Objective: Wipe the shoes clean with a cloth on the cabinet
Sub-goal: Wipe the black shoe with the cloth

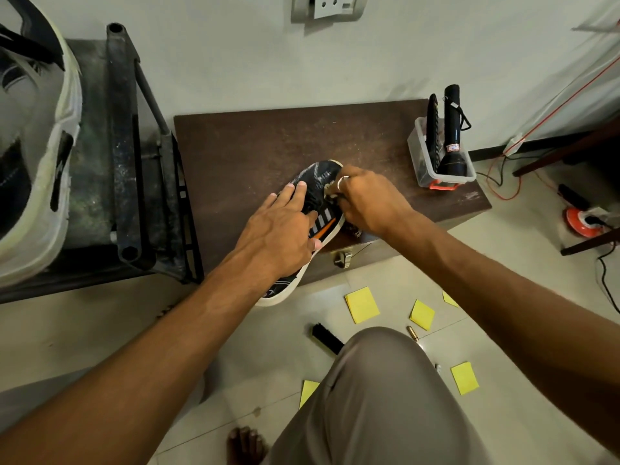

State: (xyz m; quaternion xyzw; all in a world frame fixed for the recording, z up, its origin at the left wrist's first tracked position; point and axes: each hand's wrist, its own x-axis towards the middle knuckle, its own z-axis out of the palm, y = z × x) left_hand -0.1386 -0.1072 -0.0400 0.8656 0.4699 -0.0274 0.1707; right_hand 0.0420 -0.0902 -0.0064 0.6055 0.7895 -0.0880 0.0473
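Head — striped shoe, blurred torch label

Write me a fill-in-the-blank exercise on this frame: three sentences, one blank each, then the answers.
1. The left hand holds the ___ steady on the cabinet.
2. The right hand's fingers grip a ___ against its side.
3. The paper notes scattered on the floor are ___.

Missing words: shoe; cloth; yellow.
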